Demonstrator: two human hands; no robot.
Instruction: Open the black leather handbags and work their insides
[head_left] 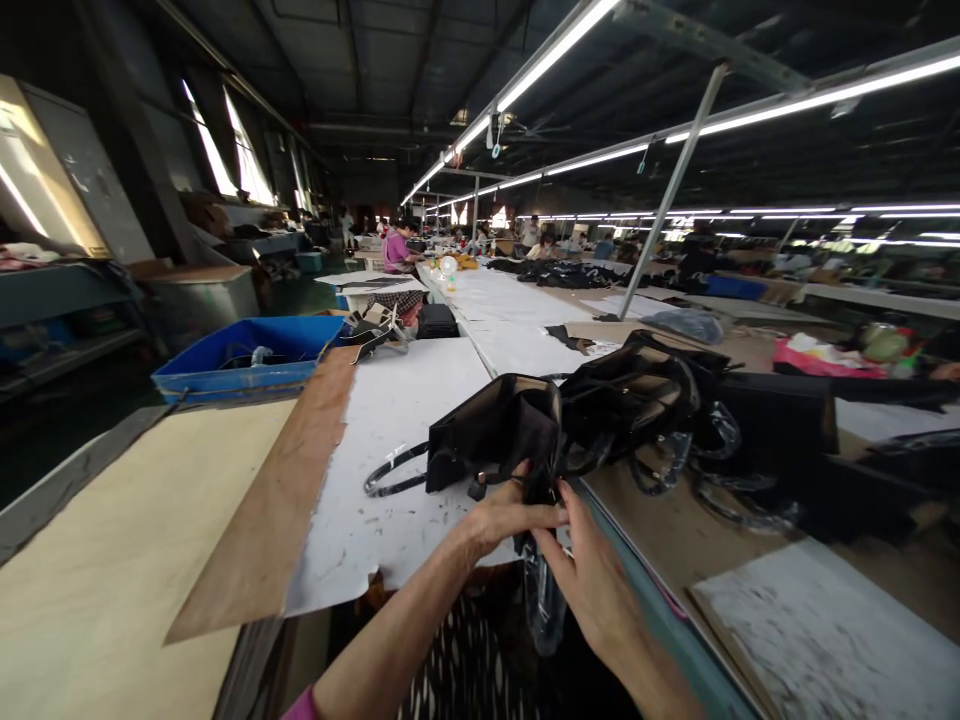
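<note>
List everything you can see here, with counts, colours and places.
Handled bag: one, black, at both hands
Other bags: several, black, heaped to its right
White sheet: one, white, left of the handled bag
Brown board: one, brown, left of that sheet
Blue bin: one, blue, left
Fan: one, white, farther along the tables
Co-worker: one, purple top, beside the fan
Tube lights: many, white, overhead
Far background: too blurred to count
Left hand, right hand: two, bare, centre
</note>
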